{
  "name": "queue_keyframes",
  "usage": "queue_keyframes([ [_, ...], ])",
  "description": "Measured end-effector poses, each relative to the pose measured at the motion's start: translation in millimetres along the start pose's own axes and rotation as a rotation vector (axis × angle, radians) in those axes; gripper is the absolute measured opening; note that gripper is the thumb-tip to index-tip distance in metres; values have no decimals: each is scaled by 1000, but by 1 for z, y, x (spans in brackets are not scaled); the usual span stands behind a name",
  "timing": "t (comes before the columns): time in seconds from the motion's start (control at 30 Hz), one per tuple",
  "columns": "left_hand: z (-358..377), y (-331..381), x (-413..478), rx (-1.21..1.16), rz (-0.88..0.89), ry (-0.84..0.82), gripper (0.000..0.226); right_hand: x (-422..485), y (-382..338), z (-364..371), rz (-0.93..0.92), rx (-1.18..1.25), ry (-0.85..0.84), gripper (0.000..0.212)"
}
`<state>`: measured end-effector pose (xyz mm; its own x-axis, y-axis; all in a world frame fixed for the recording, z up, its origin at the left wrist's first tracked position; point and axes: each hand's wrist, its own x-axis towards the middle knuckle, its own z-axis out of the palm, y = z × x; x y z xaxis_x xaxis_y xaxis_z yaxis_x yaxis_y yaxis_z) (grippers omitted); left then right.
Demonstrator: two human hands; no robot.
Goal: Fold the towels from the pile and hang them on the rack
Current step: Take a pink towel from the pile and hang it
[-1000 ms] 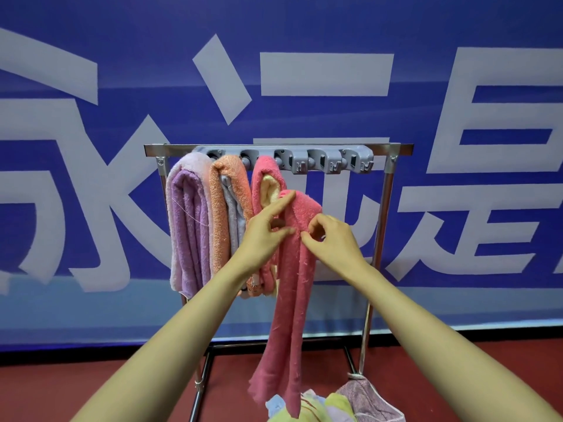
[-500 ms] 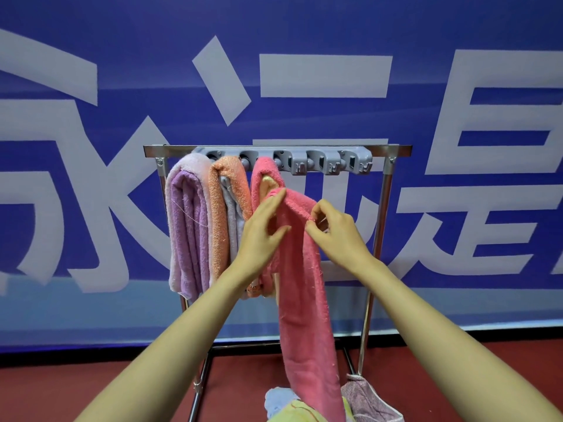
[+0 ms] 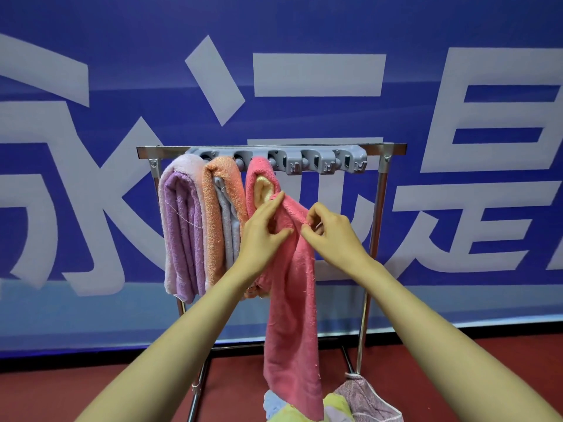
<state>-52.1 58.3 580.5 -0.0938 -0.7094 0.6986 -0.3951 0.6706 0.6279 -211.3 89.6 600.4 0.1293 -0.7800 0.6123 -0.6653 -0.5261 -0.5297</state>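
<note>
From the head camera, both arms reach out to the rack [image 3: 380, 208]. The left hand [image 3: 262, 229] has long, nearly straight fingers [image 3: 278, 200] that reach up to the top of the pink towel [image 3: 292, 300]. Its thumb lies on the front of the cloth, so the towel is pinched between thumb and fingers. The right hand [image 3: 332, 236] is curled, and its fingertips nip the top edge of the same towel, just beside the left hand.

The pink towel is up in the air in front of the rack, below the grey hooks [image 3: 320, 161]. It is folded into a long, thin strip that hangs straight down. Its top is at the hands, and its low end touches the pile [image 3: 335, 406] on the floor.

Three towels hang on the rack to the left: a purple towel [image 3: 182, 233], an orange towel [image 3: 217, 223] and a hung pink towel [image 3: 259, 175] with yellow inside. The left hand is in front of that last one.
</note>
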Motion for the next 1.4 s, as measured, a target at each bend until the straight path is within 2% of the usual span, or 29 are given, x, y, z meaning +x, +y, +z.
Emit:
queue_keyframes([
  [0.13, 4, 0, 0, -56, -74, 1, 70, -2, 0, 10, 24, -24, -69, 10],
  [0.33, -1, -2, 2, -396, -319, -84, 64, -3, 0, 17, 120, 201, -51, 14],
  [0.43, -2, -4, 3, -392, -299, -111, 63, -2, 0, 14, 146, 270, -22, 14],
  [0.63, -6, 9, 4, -523, -358, -98, 62, -4, 5, 6, 90, 145, -70, 12],
  [0.73, -11, 10, 0, -515, -339, -120, 71, -5, 21, 4, 215, 176, 5, 12],
  [0.77, -12, 12, 0, -531, -346, -120, 71, -5, 28, 5, 290, 193, 6, 19],
  [0.87, -15, 18, 4, -611, -366, -146, 67, -6, 40, 10, 507, 452, -118, 44],
  [1.0, -22, 22, 10, -659, -417, -163, 69, -4, 41, 6, 456, 793, -110, 30],
  [1.07, -25, 22, 13, -736, -498, -104, 72, 0, 37, 2, 424, 807, -67, 30],
  [1.17, -26, 17, 14, -900, -737, -19, 68, 10, 31, -3, 443, 787, -35, 30],
  [1.23, -23, 13, 13, -938, -820, 1, 64, 15, 29, -2, 514, 763, -121, 36],
  [1.33, -21, 8, 11, -916, -771, 2, 66, 9, 30, 4, 598, 721, -358, 52],
  [1.4, -22, 7, 12, -871, -736, 13, 64, 3, 34, 8, 647, 746, -324, 59],
])
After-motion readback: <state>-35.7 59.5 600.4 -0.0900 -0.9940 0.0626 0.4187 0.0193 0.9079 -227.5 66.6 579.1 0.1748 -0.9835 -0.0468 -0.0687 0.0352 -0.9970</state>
